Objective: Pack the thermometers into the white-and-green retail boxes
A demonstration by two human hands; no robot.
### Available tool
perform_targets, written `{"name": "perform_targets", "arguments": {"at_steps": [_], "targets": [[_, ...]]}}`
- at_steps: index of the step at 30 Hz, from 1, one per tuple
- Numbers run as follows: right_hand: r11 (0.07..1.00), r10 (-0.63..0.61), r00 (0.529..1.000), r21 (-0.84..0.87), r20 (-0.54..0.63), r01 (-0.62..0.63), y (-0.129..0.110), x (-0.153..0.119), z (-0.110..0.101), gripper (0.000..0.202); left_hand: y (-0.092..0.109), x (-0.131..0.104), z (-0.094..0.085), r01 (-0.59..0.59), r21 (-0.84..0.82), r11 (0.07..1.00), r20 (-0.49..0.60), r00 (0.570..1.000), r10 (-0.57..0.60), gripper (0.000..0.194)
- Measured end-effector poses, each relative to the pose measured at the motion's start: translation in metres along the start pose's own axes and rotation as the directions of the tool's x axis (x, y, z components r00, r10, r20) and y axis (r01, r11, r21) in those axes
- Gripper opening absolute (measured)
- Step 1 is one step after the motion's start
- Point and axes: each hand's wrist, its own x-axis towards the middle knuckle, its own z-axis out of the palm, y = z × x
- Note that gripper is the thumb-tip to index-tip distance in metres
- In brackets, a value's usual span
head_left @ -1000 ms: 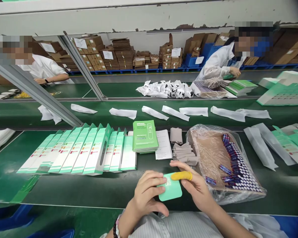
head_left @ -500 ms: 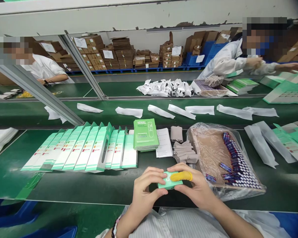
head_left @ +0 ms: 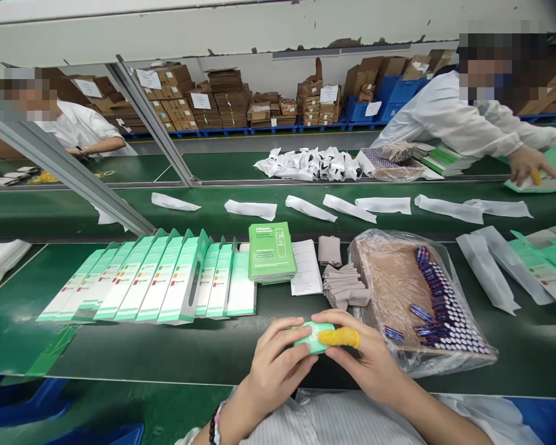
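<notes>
Near the front edge of the tabletop (head_left: 167, 352), the left hand (head_left: 278, 364) and right hand (head_left: 366, 355) together grasp a green card (head_left: 311, 337). Just right lies a battery tray (head_left: 421, 303); boxes (head_left: 167, 278) stand left.

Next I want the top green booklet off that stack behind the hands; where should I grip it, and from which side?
Take the top green booklet by its near edge, coming from the wearer's side. It lies flat on its stack, so only edges give purchase. White sheets crowd its right, the fanned box sleeves its left; the near edge looks clear. Both the left hand and right hand hold a small green card.
</notes>
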Motion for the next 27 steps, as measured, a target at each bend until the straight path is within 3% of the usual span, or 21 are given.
{"name": "perform_targets", "arguments": {"at_steps": [3, 8, 10, 13, 15, 16, 17, 18, 19, 20, 21, 22, 24, 26, 27], "targets": [[0.997, -0.048, 0.999, -0.052, 0.021, 0.049, 0.003, 0.000, 0.000, 0.024, 0.002, -0.001, 0.003, -0.020, 0.058, 0.998, -0.020, 1.000, 0.021, 0.029], [0.956, -0.221, 0.968, -0.171, 0.115, 0.239, 0.011, -0.003, -0.002, 0.030, -0.005, -0.005, 0.009, -0.102, 0.126, 0.987, -0.105, 0.988, 0.115, 0.014], [0.955, -0.172, 0.977, -0.221, 0.125, 0.196, 0.008, -0.004, 0.001, 0.037, -0.009, -0.007, 0.011, -0.143, 0.101, 0.985, -0.121, 0.981, 0.155, 0.013], [0.963, -0.004, 0.984, -0.263, 0.177, 0.052, -0.003, 0.000, 0.002, 0.038, -0.013, -0.013, 0.011, -0.191, 0.028, 0.981, -0.064, 0.979, 0.192, 0.012], [0.968, 0.005, 0.975, -0.244, 0.223, 0.051, -0.007, 0.009, -0.007, 0.034, -0.014, -0.018, 0.006, -0.165, 0.013, 0.986, -0.023, 0.986, 0.165, 0.019], [0.972, -0.019, 0.984, -0.228, 0.179, 0.060, -0.007, 0.015, -0.015, 0.033, -0.014, -0.022, 0.003, -0.126, 0.015, 0.992, -0.043, 0.991, 0.127, 0.026], [0.977, -0.035, 0.998, -0.207, 0.049, 0.044, -0.004, 0.023, -0.026, 0.033, -0.014, -0.025, -0.001, -0.077, 0.011, 0.997, -0.107, 0.991, 0.078, 0.031], [0.985, -0.037, 0.986, -0.170, -0.164, 0.008, 0.002, 0.033, -0.038, 0.034, -0.014, -0.028, -0.004, -0.021, -0.006, 1.000, -0.197, 0.980, 0.020, 0.036], [0.995, -0.011, 0.915, -0.097, -0.404, -0.031, 0.009, 0.046, -0.051, 0.036, -0.015, -0.031, -0.008, 0.033, -0.039, 0.999, -0.296, 0.954, -0.043, 0.037], [0.998, 0.060, 0.793, 0.021, -0.607, -0.060, 0.019, 0.060, -0.064, 0.039, -0.015, -0.033, -0.011, 0.080, -0.081, 0.994, -0.366, 0.925, -0.104, 0.036], [0.980, 0.185, 0.678, 0.182, -0.712, -0.076, 0.030, 0.076, -0.076, 0.044, -0.015, -0.034, -0.013, 0.120, -0.123, 0.985, -0.398, 0.903, -0.160, 0.033], [0.926, 0.341, 0.632, 0.364, -0.696, -0.099, 0.043, 0.093, -0.086, 0.051, -0.014, -0.035, -0.013, 0.166, -0.162, 0.973, -0.400, 0.890, -0.219, 0.029], [0.709, 0.636, 0.649, 0.649, -0.419, -0.276, 0.070, 0.130, -0.099, 0.055, -0.012, -0.036, -0.007, 0.266, -0.231, 0.936, -0.362, 0.870, -0.336, 0.022], [0.586, 0.741, 0.624, 0.693, -0.249, -0.420, 0.097, 0.169, -0.100, 0.044, -0.010, -0.035, 0.004, 0.318, -0.287, 0.904, -0.343, 0.847, -0.406, 0.015], [0.570, 0.763, 0.605, 0.679, -0.229, -0.462, 0.110, 0.187, -0.097, 0.037, -0.008, -0.034, 0.011, 0.320, -0.305, 0.897, -0.343, 0.842, -0.417, 0.014]]}}
